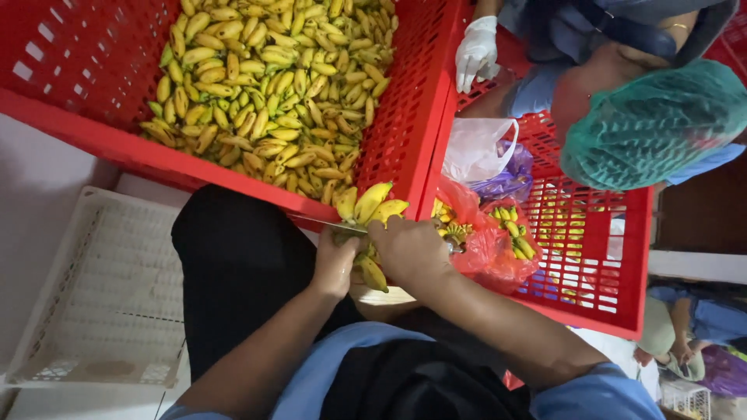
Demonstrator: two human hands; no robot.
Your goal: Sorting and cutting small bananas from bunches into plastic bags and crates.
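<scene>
Clutching a small bunch of yellow-green bananas (372,208): left hand (336,260) and right hand (408,247) both gripping tight beside the big red plastic crate (405,124).

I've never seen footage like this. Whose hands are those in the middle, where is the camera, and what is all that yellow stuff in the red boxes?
There is no machine here: the one picture comes from a camera on a person's head, looking down at their own bare hands. The left hand and right hand together grip a small bunch of bananas, with a thin blade lying across it. In front is a red crate heaped with loose small bananas. A white crate lies to the left. At the right, a co-worker in a green hairnet, with a white gloved hand, leans over a second red crate beside a red plastic bag.
</scene>
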